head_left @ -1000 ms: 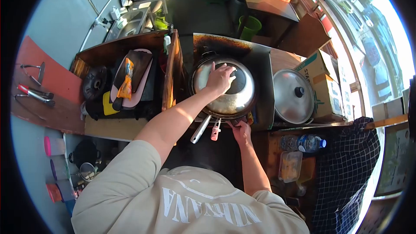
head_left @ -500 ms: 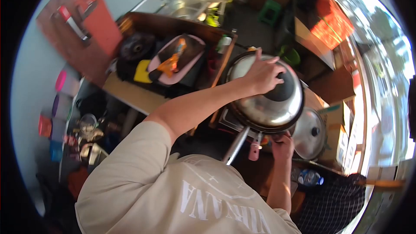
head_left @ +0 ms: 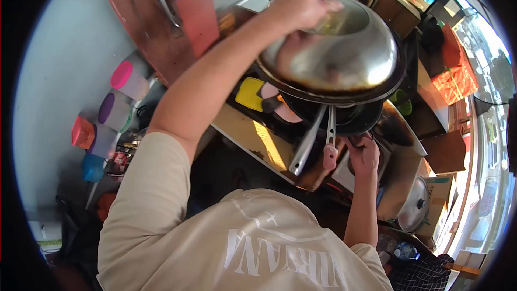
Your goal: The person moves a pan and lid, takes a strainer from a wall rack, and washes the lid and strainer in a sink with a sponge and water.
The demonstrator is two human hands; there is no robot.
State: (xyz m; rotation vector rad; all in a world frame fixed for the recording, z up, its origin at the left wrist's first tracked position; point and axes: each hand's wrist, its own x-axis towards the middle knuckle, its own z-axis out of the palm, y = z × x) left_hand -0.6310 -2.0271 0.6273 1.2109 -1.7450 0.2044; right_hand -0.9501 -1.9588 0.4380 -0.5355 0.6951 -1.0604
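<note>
My left hand (head_left: 307, 2) is closed around the knob of a large domed steel lid (head_left: 344, 62), arm stretched out; its fingertips are slightly blurred. The lid sits over a black wok (head_left: 362, 119), whose near wall and rim show beneath it. My right hand (head_left: 364, 152) grips the wok's near side, apparently by its handle, which the fingers mostly hide. From under the lid stick out a long steel utensil handle (head_left: 307, 145) and a utensil with a pink-ended handle (head_left: 330, 153). What the wok holds is hidden.
A second lid (head_left: 413, 205) leans by a cardboard box (head_left: 439, 199) at the right. Utensils hang on a red board (head_left: 161, 16) at the left, above plastic jars (head_left: 116, 109). A yellow item (head_left: 250, 94) lies left of the wok. An orange bag (head_left: 456, 78) is farther back.
The lid and wok have moved up and left, away from the stove, with both hands still on them. My view has turned, showing more of the left wall.
</note>
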